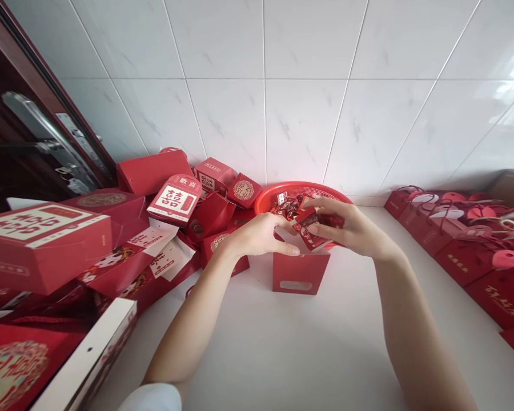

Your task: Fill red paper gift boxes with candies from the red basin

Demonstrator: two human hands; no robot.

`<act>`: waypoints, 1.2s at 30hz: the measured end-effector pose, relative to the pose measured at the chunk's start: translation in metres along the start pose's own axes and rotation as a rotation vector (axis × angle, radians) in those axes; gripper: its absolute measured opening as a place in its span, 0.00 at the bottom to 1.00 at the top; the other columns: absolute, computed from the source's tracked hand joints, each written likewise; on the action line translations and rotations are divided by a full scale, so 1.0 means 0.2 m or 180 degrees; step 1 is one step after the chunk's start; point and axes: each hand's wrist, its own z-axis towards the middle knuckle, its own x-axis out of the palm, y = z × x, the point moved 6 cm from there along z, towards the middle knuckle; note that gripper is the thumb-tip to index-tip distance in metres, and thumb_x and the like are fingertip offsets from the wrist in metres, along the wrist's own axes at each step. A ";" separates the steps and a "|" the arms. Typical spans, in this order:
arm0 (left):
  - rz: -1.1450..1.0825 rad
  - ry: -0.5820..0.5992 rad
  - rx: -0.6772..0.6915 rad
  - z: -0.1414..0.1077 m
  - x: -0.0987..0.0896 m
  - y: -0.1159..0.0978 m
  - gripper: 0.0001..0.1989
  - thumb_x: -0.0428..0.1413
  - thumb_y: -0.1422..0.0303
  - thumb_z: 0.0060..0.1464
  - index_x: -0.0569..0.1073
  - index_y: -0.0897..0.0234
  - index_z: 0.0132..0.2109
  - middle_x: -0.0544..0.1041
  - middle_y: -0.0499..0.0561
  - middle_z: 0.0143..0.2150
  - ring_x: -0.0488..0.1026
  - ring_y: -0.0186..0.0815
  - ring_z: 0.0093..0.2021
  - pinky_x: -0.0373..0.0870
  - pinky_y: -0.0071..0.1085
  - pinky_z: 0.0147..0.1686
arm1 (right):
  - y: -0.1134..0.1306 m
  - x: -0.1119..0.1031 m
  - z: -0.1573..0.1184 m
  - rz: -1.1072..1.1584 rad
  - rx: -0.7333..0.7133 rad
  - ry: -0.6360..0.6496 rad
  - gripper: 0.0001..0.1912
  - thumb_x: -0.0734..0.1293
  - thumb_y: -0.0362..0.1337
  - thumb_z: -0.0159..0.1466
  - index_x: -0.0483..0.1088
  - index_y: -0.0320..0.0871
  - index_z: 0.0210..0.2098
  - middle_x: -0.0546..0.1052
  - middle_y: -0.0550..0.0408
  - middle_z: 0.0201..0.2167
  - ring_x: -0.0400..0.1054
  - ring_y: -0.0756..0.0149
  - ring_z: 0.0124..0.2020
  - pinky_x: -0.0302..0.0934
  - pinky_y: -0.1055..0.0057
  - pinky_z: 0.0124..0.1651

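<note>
A red gift box [300, 273] with an oval window low on its front stands upright and open at the top on the white table [257, 348]. My left hand [263, 235] grips its left rim, the thumb lying along the front edge. Over the box's opening, my right hand [346, 225] holds red printed candy packets [310, 231] between thumb and fingers. How many it holds is hidden. Just behind stands a red plastic basket [321, 187] with a mesh wall, holding small wrapped candies [288, 206].
Red printed boxes [175, 200] lie heaped on the left, some tipped over and overlapping. A white-edged box [89, 348] juts out at the near left. Along the right side run rows of red handled gift bags [466, 257]. The tiled wall [223, 114] closes off the back, and a door handle [43, 131] is at the left.
</note>
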 end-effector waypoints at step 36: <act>0.0074 -0.0052 -0.0132 0.00 -0.01 0.02 0.32 0.69 0.50 0.42 0.78 0.56 0.54 0.78 0.53 0.58 0.73 0.49 0.58 0.69 0.40 0.54 | 0.07 -0.07 -0.04 -0.0585 0.0200 -0.1022 0.14 0.66 0.45 0.64 0.76 0.44 0.43 0.68 0.59 0.20 0.60 0.69 0.21 0.55 0.69 0.26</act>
